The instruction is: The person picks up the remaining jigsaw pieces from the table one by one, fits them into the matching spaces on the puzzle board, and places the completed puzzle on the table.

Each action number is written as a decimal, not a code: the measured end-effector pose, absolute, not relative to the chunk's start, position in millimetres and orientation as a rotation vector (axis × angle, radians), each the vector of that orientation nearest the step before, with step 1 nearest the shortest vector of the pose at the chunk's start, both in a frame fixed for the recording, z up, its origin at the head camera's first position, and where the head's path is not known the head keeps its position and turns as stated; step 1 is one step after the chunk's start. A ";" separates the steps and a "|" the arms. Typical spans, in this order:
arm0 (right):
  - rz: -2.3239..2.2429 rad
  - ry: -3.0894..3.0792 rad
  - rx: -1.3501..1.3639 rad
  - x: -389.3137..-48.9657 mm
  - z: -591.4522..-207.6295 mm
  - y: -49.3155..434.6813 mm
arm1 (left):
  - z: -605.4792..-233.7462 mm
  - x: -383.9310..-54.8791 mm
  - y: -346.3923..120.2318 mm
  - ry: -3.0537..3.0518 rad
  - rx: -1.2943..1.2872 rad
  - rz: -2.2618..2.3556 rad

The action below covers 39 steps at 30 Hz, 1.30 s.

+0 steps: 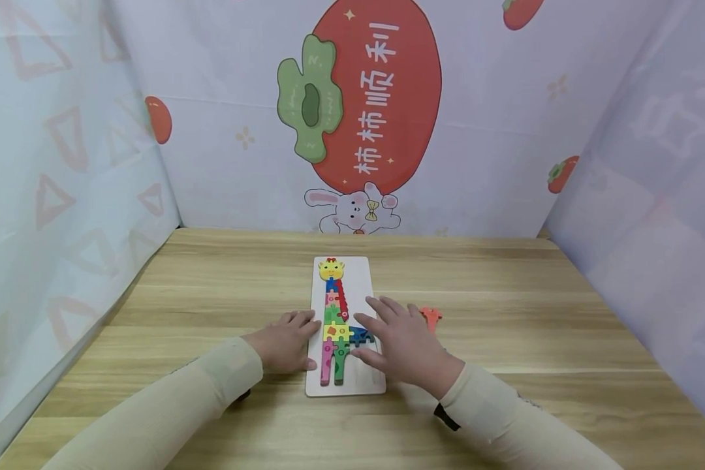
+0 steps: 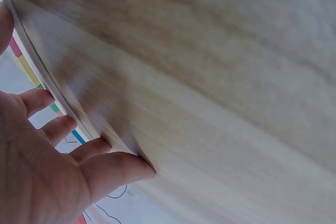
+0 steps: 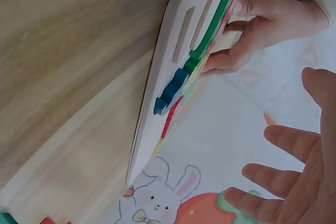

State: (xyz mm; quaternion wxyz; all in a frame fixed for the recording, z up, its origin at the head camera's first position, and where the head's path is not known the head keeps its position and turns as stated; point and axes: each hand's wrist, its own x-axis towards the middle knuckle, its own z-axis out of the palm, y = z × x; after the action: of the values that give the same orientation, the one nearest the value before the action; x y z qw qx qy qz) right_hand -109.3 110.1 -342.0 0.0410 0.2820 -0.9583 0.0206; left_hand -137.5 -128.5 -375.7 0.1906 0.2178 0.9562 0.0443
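A pale wooden puzzle board (image 1: 360, 274) carries a giraffe made of coloured, numbered pieces. Its yellow head (image 1: 331, 269) is at the far end, with a red mane piece (image 1: 343, 300) along the neck. A pink leg (image 1: 326, 365) and a green leg (image 1: 339, 365) stand at the near end; a dark blue piece (image 3: 172, 93) sticks out sideways from the body. My left hand (image 1: 286, 343) rests at the board's left edge, fingers loosely extended. Over the board's right edge, my right hand (image 1: 404, 339) hovers with fingers spread, holding nothing.
An orange-red puzzle piece (image 1: 431, 318) lies on the wooden table (image 1: 505, 281) beyond my right hand. Bits of green (image 3: 7, 219) and red (image 3: 48, 220) show at the corner of the right wrist view. Two slots (image 3: 201, 20) are cut in the board beside the green leg. Printed cloth (image 1: 223, 170) encloses the table.
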 end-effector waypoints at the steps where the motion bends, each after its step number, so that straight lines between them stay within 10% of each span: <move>1: 0.054 -2.929 0.859 -109.7 -342.1 111.4 | -375.9 -137.5 -128.7 2.685 0.608 0.125; 39: 0.103 -2.869 0.776 -114.6 -343.8 143.7 | -375.6 -139.0 -128.4 2.669 0.564 0.133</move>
State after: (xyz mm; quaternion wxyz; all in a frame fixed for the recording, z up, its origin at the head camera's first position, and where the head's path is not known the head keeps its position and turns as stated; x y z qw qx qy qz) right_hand -114.6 143.7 -343.8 0.0837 0.2600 -0.9613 0.0346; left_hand -139.0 -128.4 -375.6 0.2037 0.2021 0.9568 0.0475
